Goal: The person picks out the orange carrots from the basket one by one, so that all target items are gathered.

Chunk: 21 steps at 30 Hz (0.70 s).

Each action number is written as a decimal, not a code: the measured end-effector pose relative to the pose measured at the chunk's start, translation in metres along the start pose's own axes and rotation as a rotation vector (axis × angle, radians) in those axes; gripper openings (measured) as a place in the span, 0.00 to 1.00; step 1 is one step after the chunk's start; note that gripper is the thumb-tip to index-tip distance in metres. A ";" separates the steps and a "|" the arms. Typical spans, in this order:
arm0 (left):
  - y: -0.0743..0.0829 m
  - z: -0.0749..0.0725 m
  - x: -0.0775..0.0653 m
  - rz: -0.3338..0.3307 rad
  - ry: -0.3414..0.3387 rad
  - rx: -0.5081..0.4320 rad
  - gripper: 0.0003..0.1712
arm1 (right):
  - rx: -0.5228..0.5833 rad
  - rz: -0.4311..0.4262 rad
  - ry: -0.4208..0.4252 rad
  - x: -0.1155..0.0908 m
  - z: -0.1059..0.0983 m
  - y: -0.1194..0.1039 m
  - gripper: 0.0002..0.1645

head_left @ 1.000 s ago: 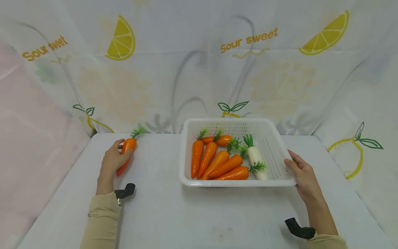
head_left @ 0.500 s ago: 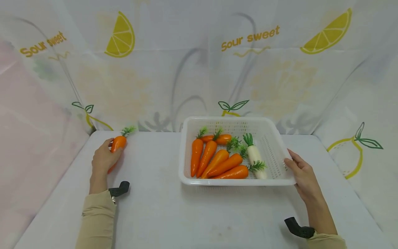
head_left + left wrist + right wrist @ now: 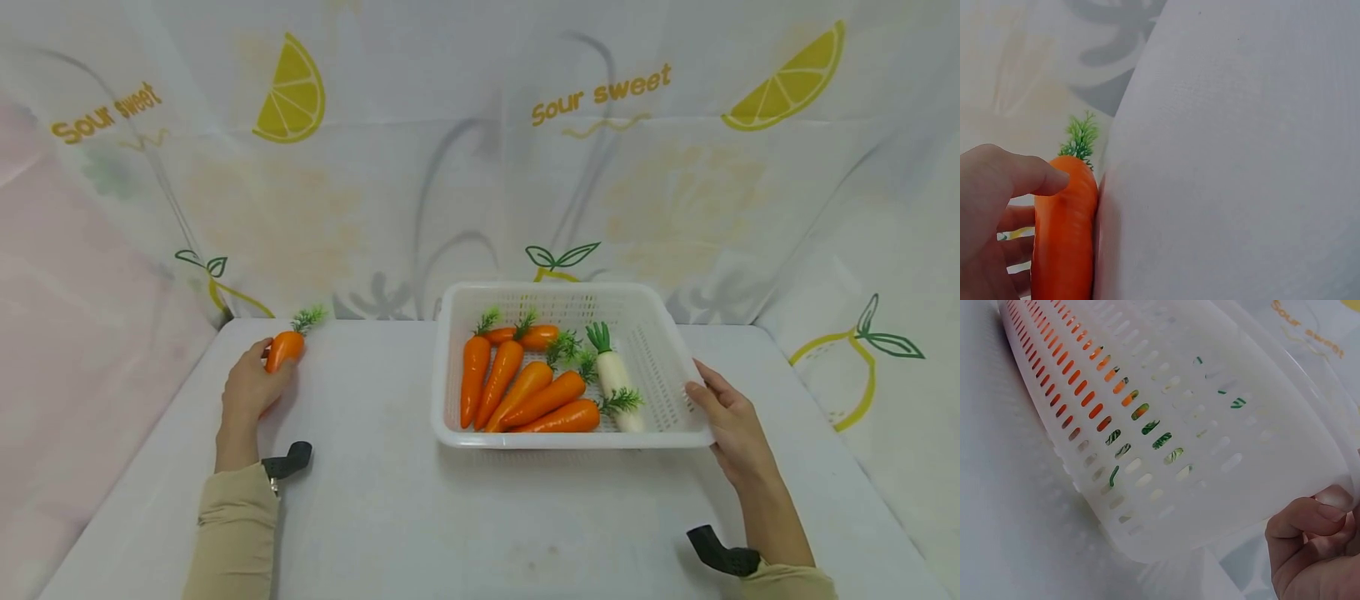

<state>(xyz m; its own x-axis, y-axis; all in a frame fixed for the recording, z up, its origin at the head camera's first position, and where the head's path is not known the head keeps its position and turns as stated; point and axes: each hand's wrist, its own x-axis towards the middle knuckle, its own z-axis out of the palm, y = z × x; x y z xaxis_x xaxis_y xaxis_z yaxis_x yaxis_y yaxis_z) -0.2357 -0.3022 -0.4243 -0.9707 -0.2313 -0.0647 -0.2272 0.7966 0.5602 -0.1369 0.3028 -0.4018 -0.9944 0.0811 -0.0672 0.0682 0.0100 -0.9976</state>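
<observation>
At the far left of the table, my left hand (image 3: 251, 387) holds an orange carrot (image 3: 285, 348) with a frilly green top. The left wrist view has the thumb laid over the carrot (image 3: 1065, 231) near its crown and the other fingers on its far side; its tip is hidden. With thumb and fingers, my right hand (image 3: 731, 421) grips the right-hand edge of a white slotted plastic basket (image 3: 570, 440). Inside the basket lie several carrots (image 3: 501, 379) and a white radish (image 3: 613, 375) with green leaves. From the right wrist, the fingers curl at the basket's corner.
A white-covered table (image 3: 375, 500) carries everything. Behind it hangs a pale curtain (image 3: 450, 167) printed with lemon slices and lettering, meeting the table's back edge. Black curved wrist mounts (image 3: 292, 460) stick out from both forearms.
My left hand has shifted left with the carrot, mostly in the earlier half second, and now stays almost still. The right hand and the basket keep their place.
</observation>
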 end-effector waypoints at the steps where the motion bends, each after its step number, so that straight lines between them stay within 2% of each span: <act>1: 0.000 0.000 0.000 0.004 -0.002 0.000 0.39 | 0.005 -0.001 -0.001 0.000 0.000 0.000 0.38; 6: 0.002 0.003 -0.001 0.011 0.052 0.025 0.41 | 0.029 -0.013 -0.012 0.000 -0.001 0.002 0.37; 11: 0.017 0.008 -0.004 0.054 0.184 0.009 0.38 | 0.019 -0.010 -0.003 0.001 -0.001 0.003 0.38; 14: 0.035 0.014 -0.007 0.132 0.265 -0.013 0.33 | 0.023 -0.013 -0.001 0.001 -0.002 0.003 0.38; 17: 0.057 0.023 -0.010 0.258 0.314 -0.035 0.30 | 0.039 -0.020 -0.008 0.001 -0.002 0.004 0.38; 19: 0.072 0.030 -0.013 0.346 0.307 -0.055 0.29 | 0.049 -0.025 -0.014 0.001 -0.001 0.004 0.38; 21: 0.087 0.038 -0.018 0.425 0.268 -0.102 0.28 | 0.051 -0.026 -0.018 0.002 -0.001 0.004 0.38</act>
<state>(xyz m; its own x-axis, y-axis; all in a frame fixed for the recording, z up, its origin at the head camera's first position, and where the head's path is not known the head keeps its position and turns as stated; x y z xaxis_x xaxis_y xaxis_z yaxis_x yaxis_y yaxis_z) -0.2412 -0.2082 -0.4059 -0.9184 -0.0445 0.3931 0.2052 0.7960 0.5695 -0.1381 0.3041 -0.4059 -0.9972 0.0633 -0.0411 0.0386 -0.0393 -0.9985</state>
